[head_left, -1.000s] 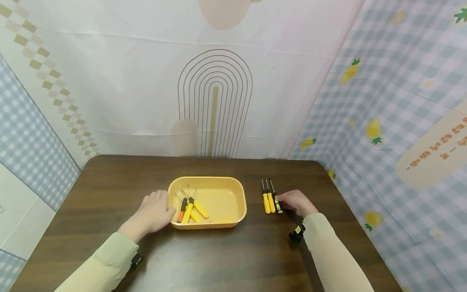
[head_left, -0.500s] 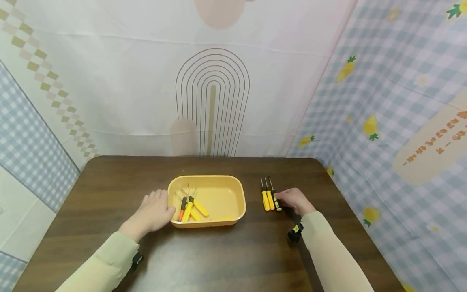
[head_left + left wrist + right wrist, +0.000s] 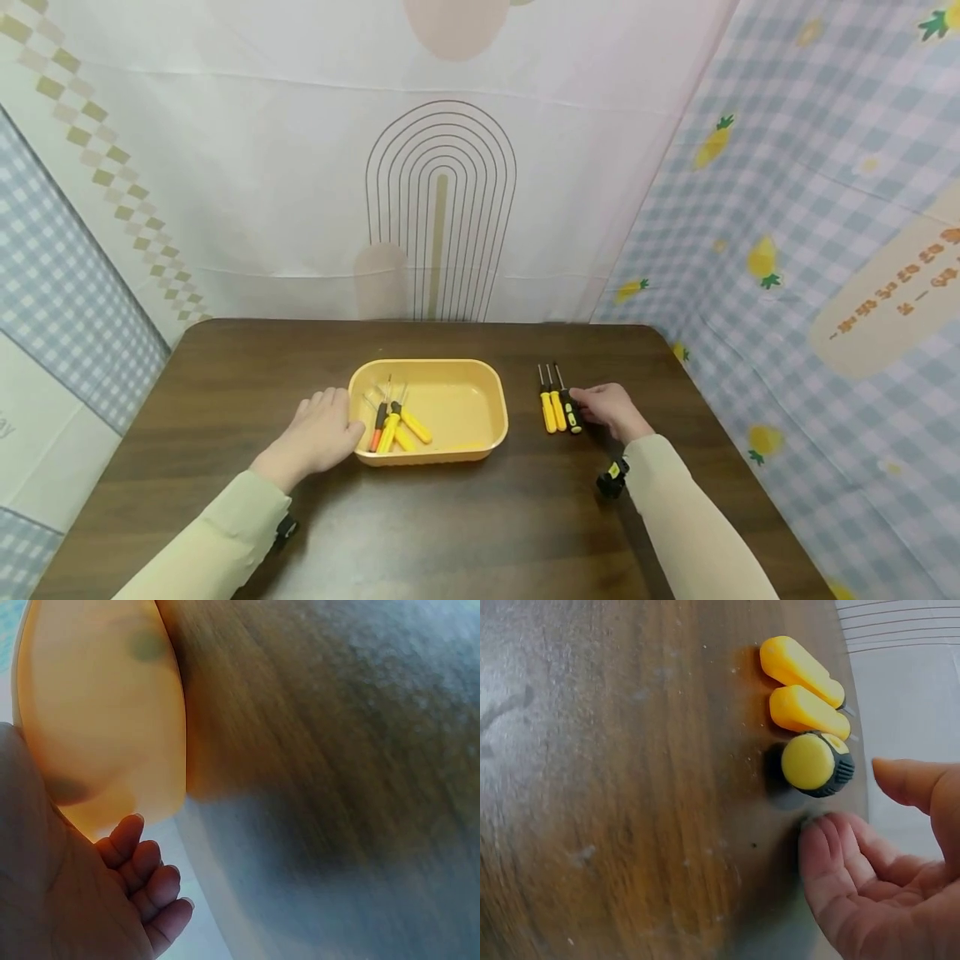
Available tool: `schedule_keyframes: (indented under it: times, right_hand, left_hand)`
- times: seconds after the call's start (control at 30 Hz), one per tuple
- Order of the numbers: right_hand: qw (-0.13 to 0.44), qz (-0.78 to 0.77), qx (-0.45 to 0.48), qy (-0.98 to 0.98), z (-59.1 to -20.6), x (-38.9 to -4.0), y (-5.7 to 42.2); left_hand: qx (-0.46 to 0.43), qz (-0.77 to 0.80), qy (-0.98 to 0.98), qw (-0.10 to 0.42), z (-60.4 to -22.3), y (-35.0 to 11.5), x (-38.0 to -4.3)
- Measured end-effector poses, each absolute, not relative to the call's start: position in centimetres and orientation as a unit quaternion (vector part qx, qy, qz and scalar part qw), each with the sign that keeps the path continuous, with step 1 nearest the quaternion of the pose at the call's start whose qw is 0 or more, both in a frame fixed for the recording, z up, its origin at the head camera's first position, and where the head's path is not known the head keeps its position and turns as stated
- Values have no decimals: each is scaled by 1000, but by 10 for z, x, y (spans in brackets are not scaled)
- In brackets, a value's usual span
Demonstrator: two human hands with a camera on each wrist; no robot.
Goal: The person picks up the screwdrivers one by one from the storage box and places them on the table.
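My left hand holds the left end of a yellow plastic tray, thumb at the rim and curled fingers against the outside. Several screwdrivers lie in the tray's left part, among them one with an orange and black handle and some yellow-handled ones. On the table right of the tray, three screwdrivers lie side by side, shafts pointing away: two with yellow handles and one with a black and yellow handle. My right hand is just right of the black and yellow screwdriver, thumb and fingers apart around nothing.
The dark wooden table has rounded far corners. A printed cloth hangs behind it, and a checked cloth with pineapples hangs along the right. A flat yellow piece shows at the tray's near right side.
My right hand has let go of the black and yellow screwdriver and drawn slightly to the right. The screwdriver stays beside the two yellow ones. My left hand stays at the tray.
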State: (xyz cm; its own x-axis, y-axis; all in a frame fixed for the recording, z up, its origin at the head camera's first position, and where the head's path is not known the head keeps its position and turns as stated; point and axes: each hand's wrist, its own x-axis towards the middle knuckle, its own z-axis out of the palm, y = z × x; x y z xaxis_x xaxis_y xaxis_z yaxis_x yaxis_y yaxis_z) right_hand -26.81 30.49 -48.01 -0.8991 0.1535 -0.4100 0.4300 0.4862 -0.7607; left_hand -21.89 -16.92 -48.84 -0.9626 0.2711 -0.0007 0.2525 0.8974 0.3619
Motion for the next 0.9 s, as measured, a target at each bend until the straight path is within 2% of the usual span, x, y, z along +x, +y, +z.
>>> schedule_keyframes:
  times: [0.37, 0.9]
  right_hand:
    - [119, -512, 128, 841, -453, -269, 304]
    - [124, -532, 66, 835, -423, -272, 239]
  left_hand:
    - [133, 177, 975, 30, -488, -168, -219]
    - [130, 177, 975, 37, -485, -167, -217]
